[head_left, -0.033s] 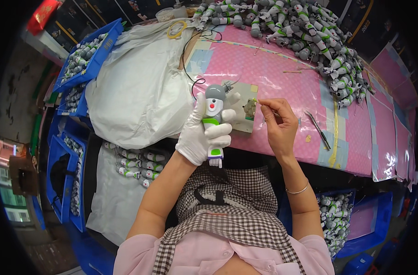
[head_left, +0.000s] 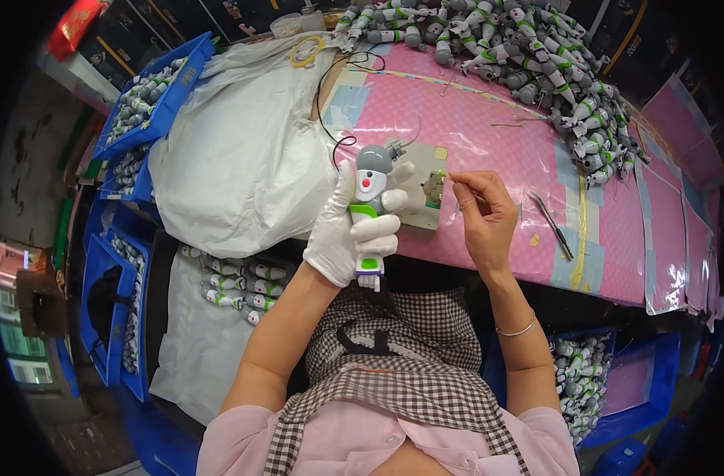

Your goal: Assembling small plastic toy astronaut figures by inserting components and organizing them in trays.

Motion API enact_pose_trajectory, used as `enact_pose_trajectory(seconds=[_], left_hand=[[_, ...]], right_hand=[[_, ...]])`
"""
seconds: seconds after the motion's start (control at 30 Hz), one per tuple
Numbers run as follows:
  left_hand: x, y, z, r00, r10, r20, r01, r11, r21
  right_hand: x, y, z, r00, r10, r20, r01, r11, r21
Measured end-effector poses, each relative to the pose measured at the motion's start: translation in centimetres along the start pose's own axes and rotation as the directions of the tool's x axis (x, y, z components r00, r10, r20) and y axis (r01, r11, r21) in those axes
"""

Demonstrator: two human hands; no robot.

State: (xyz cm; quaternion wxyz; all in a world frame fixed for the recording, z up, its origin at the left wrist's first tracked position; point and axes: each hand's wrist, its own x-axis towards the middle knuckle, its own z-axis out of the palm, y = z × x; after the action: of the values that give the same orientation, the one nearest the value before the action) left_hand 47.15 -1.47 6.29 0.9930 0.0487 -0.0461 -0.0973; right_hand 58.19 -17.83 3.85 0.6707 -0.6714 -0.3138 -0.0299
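My left hand (head_left: 335, 230), in a white glove, is closed round a toy arm (head_left: 367, 187). It has a grey rounded shoulder, a white panel with a red dot, green patches and a small white hand at its lower end. From the shoulder's grey fitting (head_left: 397, 150) a thin wire curves upward. My bare right hand (head_left: 487, 214) pinches a thin stick with a yellowish tip (head_left: 447, 176), a little apart from the toy arm. Between my hands sits a small grey block (head_left: 422, 220) with a metal fixture (head_left: 433, 189) on top.
Many similar toy arms are heaped at the back right (head_left: 528, 63). Tweezers (head_left: 552, 225) lie on the pink-covered table (head_left: 473, 252). White sheeting (head_left: 235, 151) covers the left side. Blue crates (head_left: 179, 83) hold more parts at the left, another (head_left: 655, 397) at the lower right.
The toy arm has shifted very slightly in my left hand's grip, and the wire at its shoulder now curves higher. My right hand has barely moved.
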Motion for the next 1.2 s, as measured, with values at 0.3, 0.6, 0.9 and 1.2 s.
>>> enact_pose_trajectory(seconds=[0.3, 0.6, 0.9, 1.2], left_hand=[[-0.6, 0.5, -0.8, 0.986, 0.140, -0.095, -0.158, 0.960, -0.229], [-0.3, 0.3, 0.9, 0.945, 0.234, -0.230, -0.224, 0.972, 0.070], [0.5, -0.7, 1.2, 0.919, 0.253, -0.302, -0.202, 0.961, 0.189], [-1.5, -4.3, 0.6, 0.919, 0.126, -0.373, 0.158, 0.750, 0.643]], right_hand=[[0.2, 1.0, -1.5, 0.997, -0.047, -0.065, 0.039, 0.991, -0.128], [0.5, 5.4, -5.4, 0.980, -0.187, 0.072, 0.170, 0.585, -0.793], [0.1, 1.3, -3.2, 0.987, -0.155, -0.030, 0.127, 0.893, -0.432], [3.3, -1.1, -2.0, 0.753, 0.570, 0.329, -0.651, 0.572, 0.499]])
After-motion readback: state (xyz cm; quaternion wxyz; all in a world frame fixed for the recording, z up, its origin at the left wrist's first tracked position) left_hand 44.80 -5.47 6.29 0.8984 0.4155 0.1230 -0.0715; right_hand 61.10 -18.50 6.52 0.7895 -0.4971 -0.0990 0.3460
